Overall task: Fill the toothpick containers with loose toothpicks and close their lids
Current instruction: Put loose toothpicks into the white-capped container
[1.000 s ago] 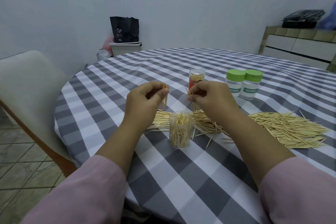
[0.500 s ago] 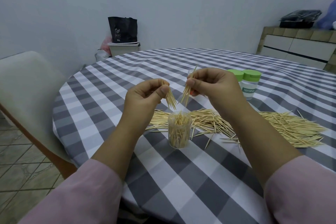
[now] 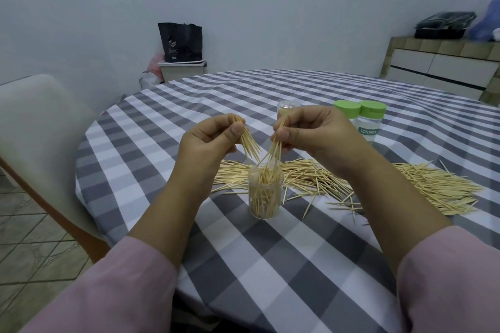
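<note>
An open clear plastic container (image 3: 265, 193), partly filled with upright toothpicks, stands on the checked tablecloth in front of me. My left hand (image 3: 208, 146) pinches a small bunch of toothpicks (image 3: 250, 147) above the container, tips pointing down and to the right. My right hand (image 3: 316, 135) pinches another bunch (image 3: 274, 153) whose tips reach into the container's mouth. Loose toothpicks (image 3: 405, 184) lie spread behind and to the right of the container. Two containers with shut green lids (image 3: 372, 120) stand behind my right hand. Another clear container (image 3: 286, 107) is mostly hidden by my right hand.
The round table with its grey and white checked cloth (image 3: 270, 265) fills the view. A pale chair (image 3: 35, 138) stands at the left edge. A bin with a black bag (image 3: 180, 62) sits by the far wall. A low cabinet (image 3: 443, 67) is at the right.
Both hands rose from near the table to above the open container, each with a bunch of toothpicks. The right hand's bunch has since dipped into the container's mouth.
</note>
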